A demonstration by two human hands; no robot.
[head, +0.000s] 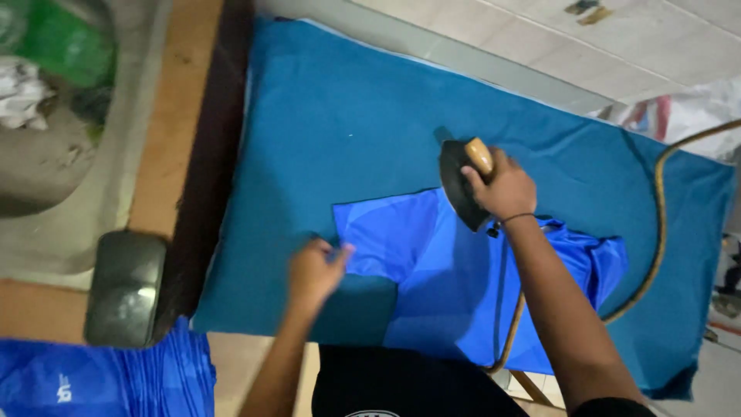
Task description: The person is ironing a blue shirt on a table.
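A bright blue shirt (440,270) lies flat on a teal cloth-covered board (340,123). My right hand (502,185) grips the wooden handle of a dark flat iron (457,185), which rests on the shirt's upper edge. My left hand (315,272) pinches the shirt's left sleeve edge and holds it down. The iron's brown cord (658,224) loops off to the right and back under my right forearm.
A dark grey metal block (123,289) sits on the wooden table at left. Folded blue fabric (108,378) lies at the bottom left. A grey basin (54,147) with green and white items is at top left. Tiled floor lies beyond the board.
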